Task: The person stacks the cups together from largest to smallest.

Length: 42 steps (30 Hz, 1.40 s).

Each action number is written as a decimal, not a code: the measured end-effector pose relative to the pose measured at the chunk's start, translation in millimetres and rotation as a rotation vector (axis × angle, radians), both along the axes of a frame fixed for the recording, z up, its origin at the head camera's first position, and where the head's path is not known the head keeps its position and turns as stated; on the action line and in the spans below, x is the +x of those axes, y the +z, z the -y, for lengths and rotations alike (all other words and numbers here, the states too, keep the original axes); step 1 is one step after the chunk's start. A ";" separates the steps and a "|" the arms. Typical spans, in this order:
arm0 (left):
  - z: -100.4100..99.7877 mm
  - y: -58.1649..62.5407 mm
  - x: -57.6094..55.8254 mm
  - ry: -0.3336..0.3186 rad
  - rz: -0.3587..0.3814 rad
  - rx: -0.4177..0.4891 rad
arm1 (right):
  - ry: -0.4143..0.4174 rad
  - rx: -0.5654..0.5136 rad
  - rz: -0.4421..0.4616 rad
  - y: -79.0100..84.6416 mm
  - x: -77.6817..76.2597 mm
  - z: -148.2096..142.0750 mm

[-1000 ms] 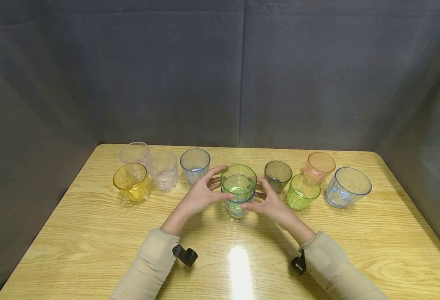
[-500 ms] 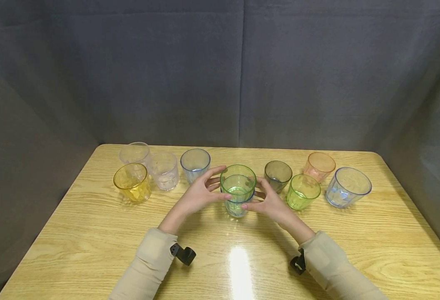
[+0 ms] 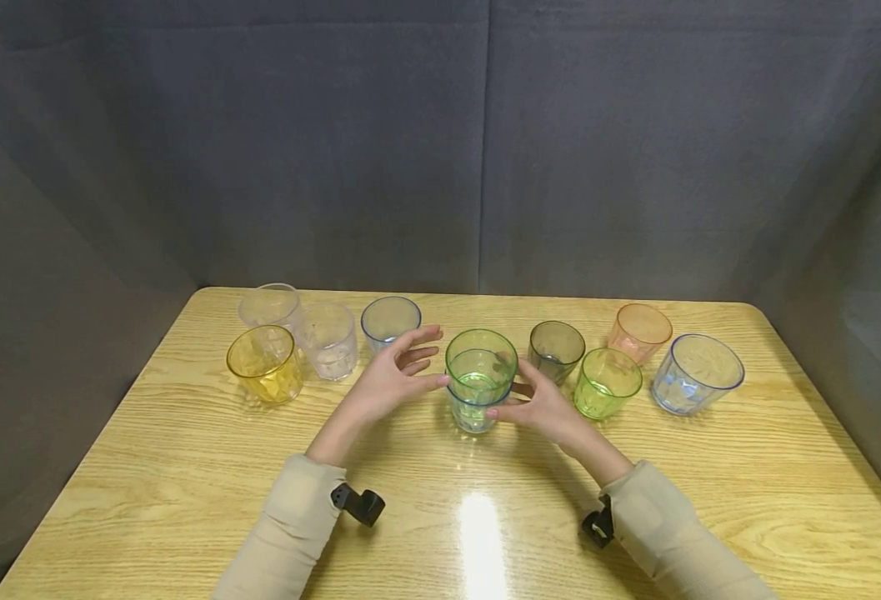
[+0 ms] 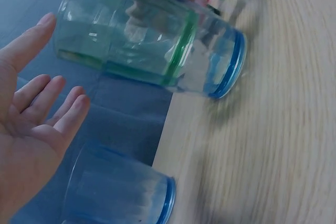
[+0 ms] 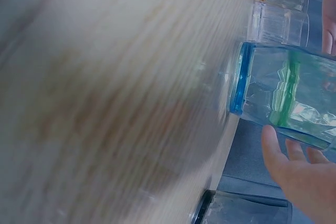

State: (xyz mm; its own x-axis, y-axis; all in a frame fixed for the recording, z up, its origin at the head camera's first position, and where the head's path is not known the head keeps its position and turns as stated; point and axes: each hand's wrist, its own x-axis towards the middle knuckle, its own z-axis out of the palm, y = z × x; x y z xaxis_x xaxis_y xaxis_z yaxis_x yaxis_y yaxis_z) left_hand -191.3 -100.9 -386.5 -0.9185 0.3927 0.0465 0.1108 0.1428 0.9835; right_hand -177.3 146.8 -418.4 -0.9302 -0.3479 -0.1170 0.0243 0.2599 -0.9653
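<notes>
A clear green cup (image 3: 481,354) sits nested in a clear blue cup (image 3: 473,417), which stands upright on the table. To the left of this stack is my left hand (image 3: 389,379), its fingers spread and apart from the cups. My right hand (image 3: 543,408) holds the stack from the right, thumb at the front of the blue cup and other fingers behind, partly hidden. In the left wrist view a gap separates my left fingertips (image 4: 46,19) from the green cup (image 4: 89,30).
At the left of the wooden table (image 3: 185,500) stand a yellow cup (image 3: 263,367), two colourless cups (image 3: 333,346) and a blue cup (image 3: 391,321). A grey cup (image 3: 556,350), green cup (image 3: 607,387), orange cup (image 3: 638,333) and large blue cup (image 3: 693,379) stand right. Dark curtains surround it.
My left hand has come off the cup stack and moved slightly left. The right hand and the stack have stayed almost where they were.
</notes>
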 end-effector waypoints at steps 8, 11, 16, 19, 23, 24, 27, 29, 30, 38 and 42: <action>17.8 6.0 -0.1 0.114 -0.034 0.022 | 0.015 -0.020 0.007 -0.5 1.0 -2.5; 25.5 6.1 -0.5 0.154 -0.043 0.029 | 0.011 -0.014 0.013 -1.2 0.5 -3.0; 38.1 3.1 -3.6 0.212 -0.042 0.037 | 0.014 -0.014 0.021 -0.7 0.1 -3.1; 44.9 0.3 -5.8 0.240 -0.037 0.047 | 0.028 -0.027 0.026 -0.1 -0.1 -3.1; 51.4 -2.4 -6.4 0.271 -0.026 0.050 | 0.047 -0.041 0.023 0.3 -0.4 -3.1; 52.6 -3.1 -6.2 0.277 -0.022 0.048 | 0.051 -0.042 0.022 0.3 -0.3 -3.1; 56.1 -6.0 -5.8 0.295 -0.006 0.027 | 0.072 -0.051 0.020 -0.4 -0.7 -3.2; 58.2 -8.5 -5.7 0.305 0.005 0.010 | 0.086 -0.061 0.027 -1.3 -0.8 -2.8; 59.1 -9.7 -5.7 0.306 0.009 0.005 | 0.090 -0.064 0.030 -1.7 -0.9 -2.5; 60.9 -17.9 -4.3 0.309 0.036 -0.019 | 0.096 -0.085 0.033 -1.7 -0.7 0.2; 60.0 -22.0 -4.6 0.329 0.051 -0.033 | 0.089 -0.080 0.020 -3.1 -1.4 0.1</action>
